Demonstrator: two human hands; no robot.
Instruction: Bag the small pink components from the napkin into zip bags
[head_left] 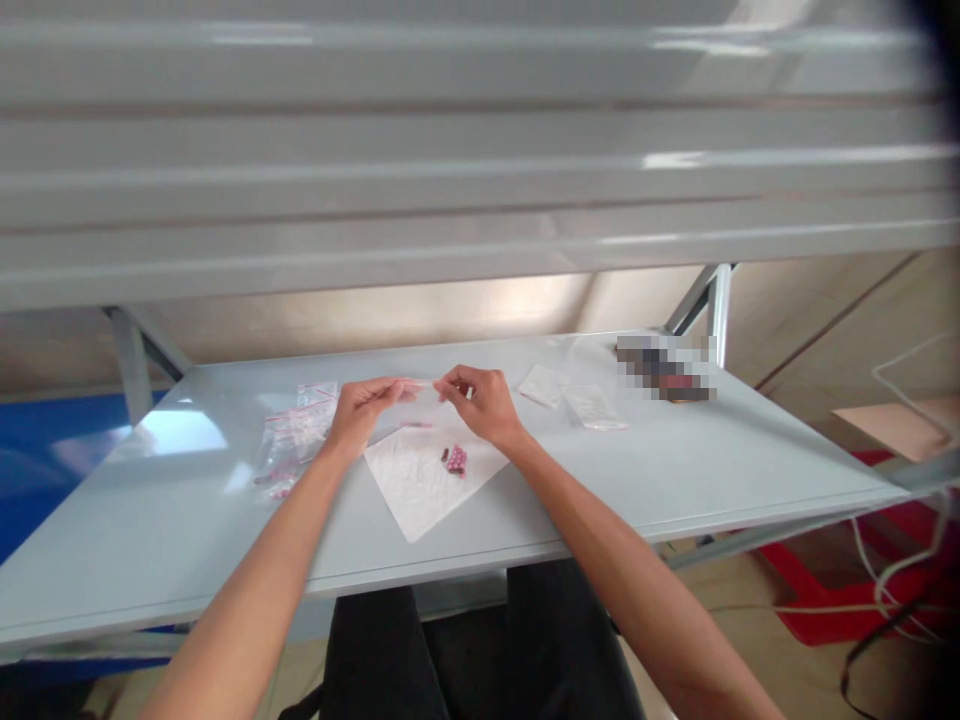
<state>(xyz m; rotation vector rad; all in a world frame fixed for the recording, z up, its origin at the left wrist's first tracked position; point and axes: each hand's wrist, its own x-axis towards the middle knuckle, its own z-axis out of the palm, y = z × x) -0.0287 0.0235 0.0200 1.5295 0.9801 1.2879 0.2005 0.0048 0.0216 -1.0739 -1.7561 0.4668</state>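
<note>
- While your left hand [365, 413] and right hand [481, 405] are raised just above the table [675, 480], both pinch a small clear bag [424, 391] between them. Your hands are close together but not touching, and the bag looks empty, though it's hard to be sure.
- Just below your hands, a white paper sheet [412, 485] lies flat, holding a few small pink and dark pieces [456, 461], too small to name.
- Near your left hand, a heap of clear zip bags [296, 440] with red stripes lies beside the sheet. You can't tell whether anything is inside them.
- Past your right hand lie a flat whitish packet [541, 385] and a flat clear bag with a red edge [592, 407], side by side.
- Toward the table's far corner sits a pixelated object [664, 368], blurred too much to identify.
- Overhead runs a grey shelf [450, 170], and a red crate [847, 580] sits on the floor to your right.
</note>
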